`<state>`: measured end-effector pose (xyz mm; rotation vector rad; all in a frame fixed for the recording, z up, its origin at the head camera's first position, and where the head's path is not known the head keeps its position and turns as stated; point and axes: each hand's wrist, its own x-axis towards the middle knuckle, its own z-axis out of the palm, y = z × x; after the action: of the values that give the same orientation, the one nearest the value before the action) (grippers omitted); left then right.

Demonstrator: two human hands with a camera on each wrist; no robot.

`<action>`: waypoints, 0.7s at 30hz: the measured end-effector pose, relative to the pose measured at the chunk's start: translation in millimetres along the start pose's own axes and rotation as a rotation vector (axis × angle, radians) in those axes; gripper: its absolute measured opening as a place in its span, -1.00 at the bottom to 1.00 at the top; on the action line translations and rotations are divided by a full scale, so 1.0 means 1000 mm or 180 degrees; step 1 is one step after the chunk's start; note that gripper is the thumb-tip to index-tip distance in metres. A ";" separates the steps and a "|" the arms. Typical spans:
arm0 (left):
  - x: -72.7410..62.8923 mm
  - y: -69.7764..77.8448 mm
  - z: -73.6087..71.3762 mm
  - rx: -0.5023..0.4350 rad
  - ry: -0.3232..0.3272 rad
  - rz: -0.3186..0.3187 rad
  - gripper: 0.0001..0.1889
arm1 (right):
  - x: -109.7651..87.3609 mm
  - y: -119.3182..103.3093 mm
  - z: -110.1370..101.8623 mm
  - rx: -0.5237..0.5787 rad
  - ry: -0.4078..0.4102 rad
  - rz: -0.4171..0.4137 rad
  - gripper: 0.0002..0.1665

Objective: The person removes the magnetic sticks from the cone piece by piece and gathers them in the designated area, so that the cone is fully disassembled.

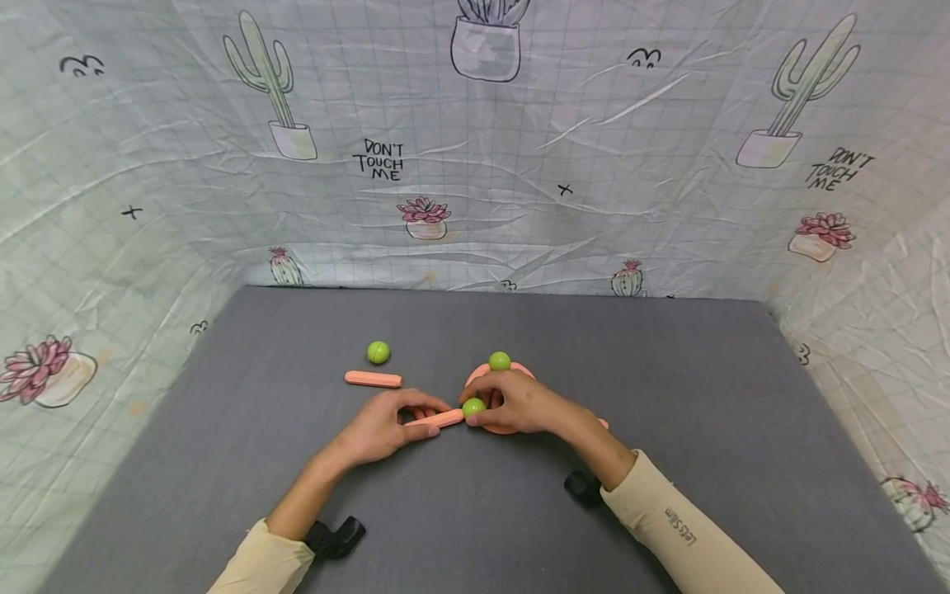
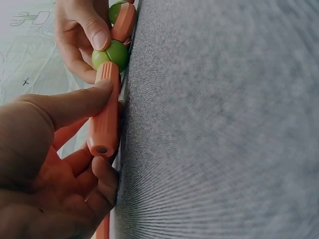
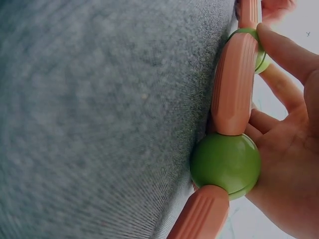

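Observation:
My left hand (image 1: 389, 425) grips a grooved orange stick (image 1: 443, 419) between thumb and fingers; its near end shows a small dark round inset in the left wrist view. The stick's far end meets a green ball (image 1: 473, 407). My right hand (image 1: 523, 402) pinches this ball from the other side. Joined to it are more orange sticks (image 3: 234, 84) and green balls. In the right wrist view, a large green ball (image 3: 225, 167) sits between two sticks. Another green ball (image 1: 500, 360) shows just beyond my right hand, which hides part of the joined shape.
A loose orange stick (image 1: 373, 379) and a loose green ball (image 1: 378, 352) lie beyond my left hand on the grey table (image 1: 668, 371). An orange end (image 1: 604, 423) peeks out behind my right forearm. A cactus-print curtain (image 1: 482, 157) encloses the table's back and sides.

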<state>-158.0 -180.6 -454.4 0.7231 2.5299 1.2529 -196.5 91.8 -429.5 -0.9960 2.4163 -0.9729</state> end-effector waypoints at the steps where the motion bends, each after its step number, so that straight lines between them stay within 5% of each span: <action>1: 0.000 0.000 0.000 0.0013 0.0004 0.0007 -0.70 | 0.000 0.000 0.000 -0.0003 -0.0004 -0.0004 -0.70; 21: 0.004 0.006 -0.005 -0.0016 -0.0144 -0.0207 -0.74 | 0.000 0.002 0.000 0.0116 -0.0044 -0.0009 -0.73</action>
<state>-161.6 -178.3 -446.6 0.6550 2.4923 1.2077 -197.4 92.5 -430.5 -0.9907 2.3780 -1.0041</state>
